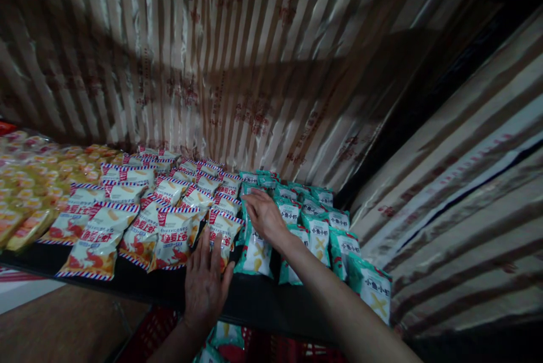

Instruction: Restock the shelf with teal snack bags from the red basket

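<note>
My left hand (206, 278) lies flat with its fingers stretched over the front of a white snack bag (224, 226) with red lettering and a striped edge. Just to the right, my right hand (265, 213) reaches over a teal snack bag (257, 253) near the border between the two kinds. Its fingers point left and bend slightly, touching the packets there, with no bag visibly gripped. Rows of striped-edge bags (97, 236) stand to the left of my hands. Rows of teal bags (319, 236) stand to the right.
Yellow packets (38, 199) fill the far left of the black shelf (165, 289). Striped wrapping (254, 80) covers the back, with more wrapping (458, 227) on the right side. Below the front edge is a red basket (156, 332) with teal bags (227, 333) beside it.
</note>
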`<state>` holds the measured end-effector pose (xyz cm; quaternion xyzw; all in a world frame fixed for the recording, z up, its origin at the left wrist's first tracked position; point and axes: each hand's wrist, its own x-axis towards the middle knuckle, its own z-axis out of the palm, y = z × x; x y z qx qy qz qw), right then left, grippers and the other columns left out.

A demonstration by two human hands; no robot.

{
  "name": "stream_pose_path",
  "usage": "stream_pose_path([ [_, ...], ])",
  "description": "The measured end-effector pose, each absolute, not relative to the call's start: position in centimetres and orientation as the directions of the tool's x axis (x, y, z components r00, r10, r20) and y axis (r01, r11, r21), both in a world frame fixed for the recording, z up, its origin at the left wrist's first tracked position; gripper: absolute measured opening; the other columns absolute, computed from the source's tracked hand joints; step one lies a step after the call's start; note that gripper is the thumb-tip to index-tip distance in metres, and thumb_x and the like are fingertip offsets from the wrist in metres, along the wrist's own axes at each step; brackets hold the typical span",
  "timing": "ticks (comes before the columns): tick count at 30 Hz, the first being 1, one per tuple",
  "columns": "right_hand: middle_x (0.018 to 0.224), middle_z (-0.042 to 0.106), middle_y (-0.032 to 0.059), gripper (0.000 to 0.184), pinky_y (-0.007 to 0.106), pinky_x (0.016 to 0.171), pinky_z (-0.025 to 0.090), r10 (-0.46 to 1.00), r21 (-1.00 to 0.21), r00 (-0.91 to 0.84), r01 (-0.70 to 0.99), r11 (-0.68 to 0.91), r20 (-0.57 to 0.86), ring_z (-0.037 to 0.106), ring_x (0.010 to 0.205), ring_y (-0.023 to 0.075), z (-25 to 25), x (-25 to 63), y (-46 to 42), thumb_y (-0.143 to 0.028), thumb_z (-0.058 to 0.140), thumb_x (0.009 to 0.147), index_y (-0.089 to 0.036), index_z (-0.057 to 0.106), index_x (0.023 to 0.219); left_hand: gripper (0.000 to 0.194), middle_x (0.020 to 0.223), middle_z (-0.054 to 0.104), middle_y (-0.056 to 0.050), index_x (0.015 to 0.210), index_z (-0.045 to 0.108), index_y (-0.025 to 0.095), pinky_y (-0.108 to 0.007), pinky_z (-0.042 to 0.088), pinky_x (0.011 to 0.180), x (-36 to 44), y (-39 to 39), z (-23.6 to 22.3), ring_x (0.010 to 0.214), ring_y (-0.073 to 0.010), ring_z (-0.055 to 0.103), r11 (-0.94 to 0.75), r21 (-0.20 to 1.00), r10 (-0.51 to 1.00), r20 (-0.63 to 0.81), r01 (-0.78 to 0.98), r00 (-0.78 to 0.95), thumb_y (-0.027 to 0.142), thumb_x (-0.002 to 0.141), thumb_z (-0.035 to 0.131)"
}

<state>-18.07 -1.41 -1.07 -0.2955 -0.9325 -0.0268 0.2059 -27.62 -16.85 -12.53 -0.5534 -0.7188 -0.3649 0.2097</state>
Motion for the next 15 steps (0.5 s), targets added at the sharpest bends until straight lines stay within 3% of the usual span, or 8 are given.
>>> stream_pose_path([
  [8,0.085,0.072,0.0060,0.024,0.028,0.082,0.047,0.602,0.047,-0.786,0.613,0.789,0.141,0.064,0.089,0.0185,0.8,-22.4,0.6,-0.015,0.049,0.089,-0.020,0.071,0.081,0.056,0.146,0.034,-0.019,0.135,0.038,0.014,-0.041,0.041,0.096,-27.5,-16.7,-12.7,0.132,-0.0306,0.037,0.125,0.319,0.656,0.684,0.940,-0.319,0.030,0.084,0.055],
  [15,0.095,0.070,0.0097,0.021,0.033,0.078,0.050,0.691,0.149,-0.717,0.677,0.721,-0.086,0.065,0.091,0.0208,1.0,-24.6,1.9,-0.031,0.052,0.090,-0.017,0.068,0.095,0.056,0.147,0.032,-0.020,0.136,0.037,0.012,-0.040,0.043,0.093,-27.5,-16.4,-12.9,0.131,-0.0304,0.038,0.161,0.287,0.684,0.658,0.944,-0.316,0.030,0.085,0.052],
])
